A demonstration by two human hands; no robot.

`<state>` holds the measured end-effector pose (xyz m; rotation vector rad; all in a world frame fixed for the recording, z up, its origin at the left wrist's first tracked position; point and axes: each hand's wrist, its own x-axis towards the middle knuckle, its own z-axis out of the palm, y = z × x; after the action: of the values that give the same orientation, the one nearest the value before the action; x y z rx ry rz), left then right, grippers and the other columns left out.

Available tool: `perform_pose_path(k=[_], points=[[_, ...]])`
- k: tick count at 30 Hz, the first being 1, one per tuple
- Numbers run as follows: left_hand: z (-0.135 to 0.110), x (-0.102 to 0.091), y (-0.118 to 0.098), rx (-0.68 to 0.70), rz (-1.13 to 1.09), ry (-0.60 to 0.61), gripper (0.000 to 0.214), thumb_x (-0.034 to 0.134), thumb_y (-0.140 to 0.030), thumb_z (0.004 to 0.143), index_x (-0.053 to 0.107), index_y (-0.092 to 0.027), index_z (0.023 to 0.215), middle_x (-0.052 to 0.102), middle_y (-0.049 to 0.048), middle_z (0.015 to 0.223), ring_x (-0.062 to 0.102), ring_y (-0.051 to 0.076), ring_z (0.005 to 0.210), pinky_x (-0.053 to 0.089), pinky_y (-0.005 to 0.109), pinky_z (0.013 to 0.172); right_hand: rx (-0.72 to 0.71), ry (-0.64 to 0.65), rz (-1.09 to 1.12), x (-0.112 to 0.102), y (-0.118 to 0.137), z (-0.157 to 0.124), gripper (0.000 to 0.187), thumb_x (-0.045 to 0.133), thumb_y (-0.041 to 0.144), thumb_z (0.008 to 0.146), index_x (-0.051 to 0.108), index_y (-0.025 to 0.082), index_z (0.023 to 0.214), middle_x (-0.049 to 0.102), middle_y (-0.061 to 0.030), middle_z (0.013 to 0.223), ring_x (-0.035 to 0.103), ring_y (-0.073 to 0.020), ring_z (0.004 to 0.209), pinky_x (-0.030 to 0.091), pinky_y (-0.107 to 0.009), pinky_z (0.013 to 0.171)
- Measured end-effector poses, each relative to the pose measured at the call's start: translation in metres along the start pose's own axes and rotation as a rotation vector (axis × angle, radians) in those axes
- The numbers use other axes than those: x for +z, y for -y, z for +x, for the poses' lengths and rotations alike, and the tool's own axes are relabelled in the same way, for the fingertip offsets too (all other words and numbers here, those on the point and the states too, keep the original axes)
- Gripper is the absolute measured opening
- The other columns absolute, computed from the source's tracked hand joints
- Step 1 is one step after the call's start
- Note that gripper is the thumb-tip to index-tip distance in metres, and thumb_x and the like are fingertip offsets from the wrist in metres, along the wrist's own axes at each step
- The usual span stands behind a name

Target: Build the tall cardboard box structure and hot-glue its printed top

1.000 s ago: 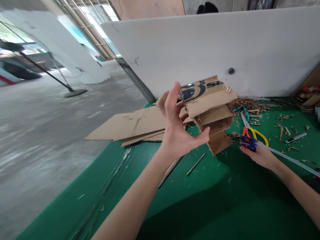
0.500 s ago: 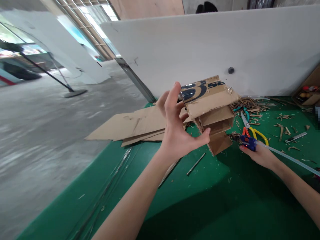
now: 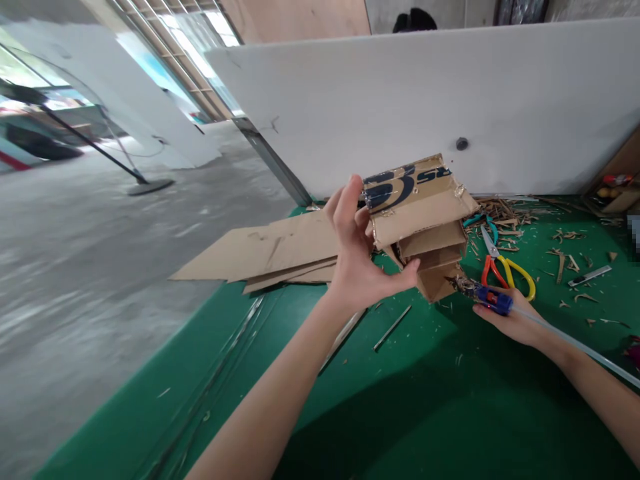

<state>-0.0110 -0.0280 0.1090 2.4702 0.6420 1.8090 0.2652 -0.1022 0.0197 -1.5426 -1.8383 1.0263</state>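
Note:
My left hand (image 3: pixel 357 257) grips a small cardboard structure (image 3: pixel 423 223) with stacked open compartments and a dark printed top, holding it tilted above the green table (image 3: pixel 380 407). Thumb and fingers clamp its left side. My right hand (image 3: pixel 515 323) rests on the table to the right, closed on a blue glue gun (image 3: pixel 493 300) whose nozzle points at the structure's lower right corner. A clear glue stick trails back from the glue gun along my forearm.
Flat cardboard sheets (image 3: pixel 270 250) lie at the table's left edge. Yellow and orange scissors (image 3: pixel 503 263), cardboard scraps (image 3: pixel 505 210) and a utility knife (image 3: pixel 587 275) lie to the right. A white partition (image 3: pixel 400 100) backs the table. A thin metal strip (image 3: pixel 393 327) lies near the middle.
My left hand has closed tighter on the cardboard structure and lowered it slightly. My right hand slid the glue gun a little down and left toward its lower corner.

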Motion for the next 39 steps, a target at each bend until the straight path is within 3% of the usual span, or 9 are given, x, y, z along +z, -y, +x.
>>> perform_pose_path(k=[5, 10, 15, 22, 33, 39], points=[[-0.003, 0.004, -0.001, -0.007, 0.045, -0.002, 0.118, 0.076, -0.078, 0.064, 0.011, -0.043, 0.157, 0.018, 0.0073, 0.162, 0.030, 0.041, 0.149, 0.056, 0.055, 0.104, 0.001, -0.002, -0.049, 0.006, 0.001, 0.001, 0.039, 0.060, 0.058, 0.087, 0.066, 0.020, 0.077, 0.059, -0.0003, 0.064, 0.057, -0.0178, 0.063, 0.045, -0.028, 0.057], [-0.004, 0.005, -0.002, -0.040, 0.068, -0.009, 0.114, 0.077, -0.073, 0.067, 0.012, -0.045, 0.155, 0.027, 0.0093, 0.160, 0.038, 0.043, 0.146, 0.046, 0.063, 0.110, 0.045, 0.045, -0.024, 0.011, 0.010, 0.002, 0.039, 0.057, 0.057, 0.088, 0.061, 0.021, 0.074, 0.050, 0.0023, 0.051, 0.050, -0.0147, 0.049, 0.039, -0.026, 0.049], [-0.005, 0.006, -0.006, -0.110, 0.017, 0.023, 0.108, 0.074, -0.071, 0.072, 0.010, -0.046, 0.155, 0.031, 0.0093, 0.158, 0.047, 0.037, 0.141, 0.046, 0.058, 0.112, 0.091, 0.063, 0.016, 0.011, 0.020, 0.002, 0.034, 0.058, 0.054, 0.088, 0.057, 0.022, 0.077, 0.044, 0.0058, 0.044, 0.043, -0.0118, 0.041, 0.032, -0.024, 0.043], [-0.005, 0.005, -0.007, -0.107, 0.020, 0.021, 0.112, 0.078, -0.072, 0.068, 0.011, -0.047, 0.154, 0.025, 0.0076, 0.162, 0.038, 0.039, 0.147, 0.044, 0.058, 0.115, 0.066, 0.069, 0.068, 0.010, 0.019, 0.002, 0.033, 0.058, 0.054, 0.088, 0.058, 0.022, 0.079, 0.038, 0.0079, 0.044, 0.038, -0.0110, 0.041, 0.030, -0.025, 0.044], [-0.002, 0.003, -0.011, -0.104, 0.025, 0.041, 0.106, 0.075, -0.071, 0.072, 0.014, -0.046, 0.155, 0.022, 0.0068, 0.165, 0.032, 0.041, 0.150, 0.043, 0.061, 0.117, 0.088, 0.082, 0.068, 0.009, 0.019, 0.002, 0.033, 0.057, 0.054, 0.089, 0.056, 0.023, 0.078, 0.040, 0.0075, 0.044, 0.038, -0.0114, 0.042, 0.031, -0.024, 0.044], [-0.001, 0.003, -0.015, -0.104, 0.040, 0.039, 0.103, 0.074, -0.069, 0.075, 0.015, -0.044, 0.155, 0.019, 0.0049, 0.166, 0.031, 0.039, 0.151, 0.042, 0.057, 0.119, 0.076, 0.061, 0.063, 0.010, 0.018, 0.003, 0.034, 0.057, 0.055, 0.089, 0.060, 0.022, 0.080, 0.040, 0.0066, 0.044, 0.041, -0.0125, 0.043, 0.033, -0.025, 0.045]])
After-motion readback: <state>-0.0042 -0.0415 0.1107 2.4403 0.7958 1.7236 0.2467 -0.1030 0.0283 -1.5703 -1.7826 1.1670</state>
